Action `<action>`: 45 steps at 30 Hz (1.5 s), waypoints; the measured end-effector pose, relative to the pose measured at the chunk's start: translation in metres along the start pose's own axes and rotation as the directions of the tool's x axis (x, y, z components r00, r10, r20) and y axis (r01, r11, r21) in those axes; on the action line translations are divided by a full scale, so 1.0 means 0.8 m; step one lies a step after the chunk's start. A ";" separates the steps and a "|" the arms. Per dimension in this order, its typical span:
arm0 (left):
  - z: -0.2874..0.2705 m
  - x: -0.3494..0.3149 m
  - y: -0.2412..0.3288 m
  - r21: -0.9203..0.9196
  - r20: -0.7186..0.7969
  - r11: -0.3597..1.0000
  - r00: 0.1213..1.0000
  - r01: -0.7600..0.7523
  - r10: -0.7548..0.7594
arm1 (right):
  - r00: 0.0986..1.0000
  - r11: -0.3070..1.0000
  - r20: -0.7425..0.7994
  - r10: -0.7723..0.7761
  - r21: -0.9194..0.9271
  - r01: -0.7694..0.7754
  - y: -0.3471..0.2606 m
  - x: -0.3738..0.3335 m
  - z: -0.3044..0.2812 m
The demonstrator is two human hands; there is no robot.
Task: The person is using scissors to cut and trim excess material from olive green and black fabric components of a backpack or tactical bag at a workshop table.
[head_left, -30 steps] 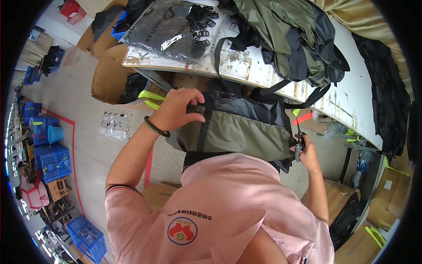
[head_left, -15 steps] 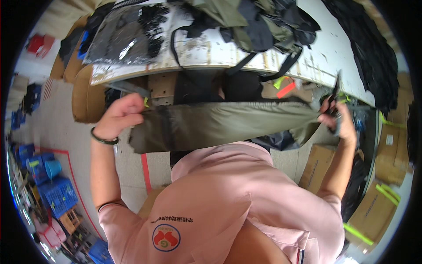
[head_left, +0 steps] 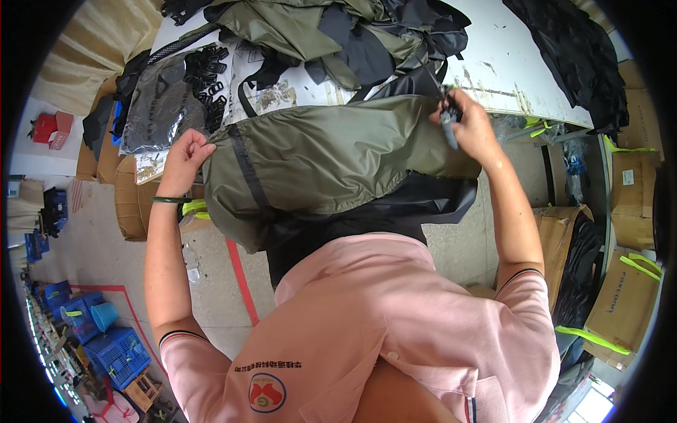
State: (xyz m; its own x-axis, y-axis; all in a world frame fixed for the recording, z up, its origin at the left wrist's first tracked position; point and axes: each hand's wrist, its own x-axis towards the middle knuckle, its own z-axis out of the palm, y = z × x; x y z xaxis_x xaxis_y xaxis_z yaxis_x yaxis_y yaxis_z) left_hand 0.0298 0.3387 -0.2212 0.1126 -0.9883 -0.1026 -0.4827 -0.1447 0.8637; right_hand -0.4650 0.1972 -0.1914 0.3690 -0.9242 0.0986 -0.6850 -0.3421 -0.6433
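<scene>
An olive-green fabric piece is stretched between my hands over the near edge of the table. A dark band crosses it near its left end, and black fabric hangs along its lower side. My left hand pinches the upper left corner. My right hand is closed around dark-handled scissors at the upper right corner, their blades pointing up and away. Its fingertips are at the fabric's edge; whether they also grip it is hard to see.
A white worktable carries a pile of olive and black fabric and a clear bag beside black buckles. More black fabric lies at right. Cardboard boxes stand right, blue crates at left.
Both hands have moved up toward the table with the fabric, the right one also leftward. The fabric now hangs wider, less tightly drawn. The view has shifted.
</scene>
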 end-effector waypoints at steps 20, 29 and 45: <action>0.049 -0.084 0.068 -0.550 0.263 0.834 0.957 0.045 0.122 | 0.899 0.797 0.326 -0.293 0.602 0.042 -0.107 -0.004 0.109; 0.031 -0.088 0.085 -0.605 0.313 0.796 0.927 0.026 0.208 | 0.663 0.655 0.583 -0.469 0.733 -0.182 -0.204 0.050 0.167; 0.006 -0.073 0.083 -0.461 0.159 0.885 0.976 -0.057 0.146 | 0.707 0.665 0.499 -0.501 0.745 -0.054 -0.203 0.030 0.142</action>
State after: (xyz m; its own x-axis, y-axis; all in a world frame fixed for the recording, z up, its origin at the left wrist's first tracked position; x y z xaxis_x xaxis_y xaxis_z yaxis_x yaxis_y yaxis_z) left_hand -0.0128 0.3862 -0.1603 -0.0990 -0.9937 -0.0525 -0.0331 -0.0494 0.9982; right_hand -0.2738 0.2496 -0.1708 0.9179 -0.3966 0.0130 -0.0079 -0.0508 -0.9987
